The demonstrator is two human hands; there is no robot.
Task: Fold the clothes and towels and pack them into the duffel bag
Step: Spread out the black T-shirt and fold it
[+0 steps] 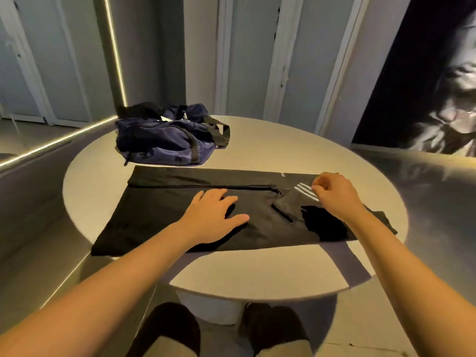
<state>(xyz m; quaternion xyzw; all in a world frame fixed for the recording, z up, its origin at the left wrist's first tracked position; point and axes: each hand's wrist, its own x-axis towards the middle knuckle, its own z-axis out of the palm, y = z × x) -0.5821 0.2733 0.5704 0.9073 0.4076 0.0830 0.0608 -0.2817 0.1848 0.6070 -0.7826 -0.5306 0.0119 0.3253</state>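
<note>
Black trousers [164, 202] with white stripes [304, 190] lie flat across the round table [270, 269], folded lengthwise. My left hand [211, 217] presses flat on the middle of them, fingers spread. My right hand [334, 194] hovers over the striped end with its fingers curled; no cloth is lifted in it and its shadow falls on the fabric below. A navy duffel bag [164, 140] with black straps sits at the table's back left, dark fabric showing at its top.
The trousers' left end hangs slightly over the table's left edge. My feet in dark shoes [175, 328] show under the near rim. Grey wall panels and a lit strip [116, 52] stand behind the table.
</note>
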